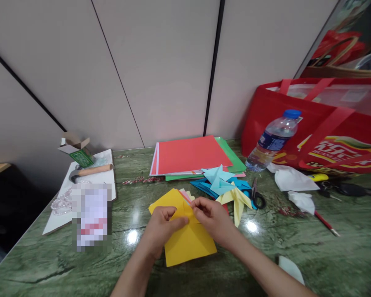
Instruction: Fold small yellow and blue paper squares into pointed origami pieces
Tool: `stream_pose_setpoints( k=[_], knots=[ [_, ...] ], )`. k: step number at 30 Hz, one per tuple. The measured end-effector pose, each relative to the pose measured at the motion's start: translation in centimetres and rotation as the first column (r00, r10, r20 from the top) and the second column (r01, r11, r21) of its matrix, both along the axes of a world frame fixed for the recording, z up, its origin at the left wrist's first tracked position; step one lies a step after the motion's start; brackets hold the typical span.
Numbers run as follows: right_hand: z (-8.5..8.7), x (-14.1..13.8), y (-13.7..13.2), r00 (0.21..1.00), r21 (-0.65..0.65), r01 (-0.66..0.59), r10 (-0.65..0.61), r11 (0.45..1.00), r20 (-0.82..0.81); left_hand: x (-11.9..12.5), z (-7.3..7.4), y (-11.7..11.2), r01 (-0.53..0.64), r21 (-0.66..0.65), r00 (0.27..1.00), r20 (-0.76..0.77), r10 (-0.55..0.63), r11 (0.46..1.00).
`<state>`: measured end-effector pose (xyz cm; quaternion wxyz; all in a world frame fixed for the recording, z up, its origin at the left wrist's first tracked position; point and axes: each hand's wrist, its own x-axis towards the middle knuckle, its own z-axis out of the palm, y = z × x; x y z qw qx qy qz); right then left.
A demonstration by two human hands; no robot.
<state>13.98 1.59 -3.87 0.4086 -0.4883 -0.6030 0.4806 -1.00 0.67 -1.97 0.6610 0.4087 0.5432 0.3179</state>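
A sheet of yellow paper (190,245) with crease lines lies before me, partly over a small pile of coloured paper sheets (164,200). My left hand (162,229) holds it at the left, thumb laid across its middle. At its upper right, my right hand (212,216) pinches the sheet between thumb and fingers; the exact edge under the fingertips is hidden. Just beyond my right hand are folded paper shapes: a light blue one (219,181), a darker blue one (200,187) and a pale yellow one (238,200).
Scissors (258,199) lie right of the folded shapes. Behind is a stack of large coloured sheets (191,154). A water bottle (273,140) leans by a red bag (334,119). At left, a hammer-like tool (94,170), beads (62,202) and an opened box (80,154) rest on a white board.
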Motion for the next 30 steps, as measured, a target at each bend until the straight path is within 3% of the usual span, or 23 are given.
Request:
stream_pose_setpoints(
  k=[10, 17, 30],
  knots=[
    [-0.6, 0.0, 0.1, 1.000, -0.013, -0.021, 0.020, 1.000, -0.022, 0.0, 0.5, 0.1, -0.079, -0.010, 0.997, 0.007, 0.079, 0.997],
    [-0.7, 0.2, 0.4, 0.998, -0.041, 0.055, -0.055, 0.998, -0.003, 0.0, 0.7, 0.2, -0.108, -0.010, 0.994, 0.036, 0.108, 0.994],
    [-0.4, 0.3, 0.3, 0.973, -0.051, 0.093, -0.101, 0.994, -0.209, -0.4, 1.0, 0.3, -0.151, 0.010, 0.988, 0.033, 0.150, 0.989]
  ],
)
